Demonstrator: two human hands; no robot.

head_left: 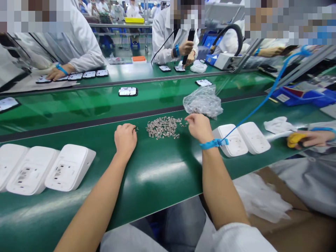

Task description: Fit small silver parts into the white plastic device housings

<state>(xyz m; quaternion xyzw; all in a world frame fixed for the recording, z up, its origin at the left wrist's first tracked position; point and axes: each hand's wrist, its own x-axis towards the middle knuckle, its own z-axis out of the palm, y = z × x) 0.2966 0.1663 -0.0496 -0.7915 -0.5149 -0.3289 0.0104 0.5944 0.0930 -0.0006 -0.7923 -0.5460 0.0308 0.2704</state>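
A pile of small shiny metal parts [163, 127] lies on the green bench, too small to tell their exact kind. To its left rests my left hand [126, 140], its fingers curled together beside a few loose bits; whatever they hold is hidden. My right hand [198, 126], with a blue wrist strap [210, 144] and cord, is at the pile's right edge. Thumb and finger are pinched there among stray parts, and I cannot make out what is between them. Just behind that hand lies a clear plastic bag [203, 101] with more small parts inside.
White plastic housings stand left [69, 168] and right [233, 140] of my arms. Beyond a dark rail, a green conveyor [99, 99] carries a white board in a black frame [127, 91]. Co-workers sit opposite; at right, a person's hand [315, 138] holds a yellow tool.
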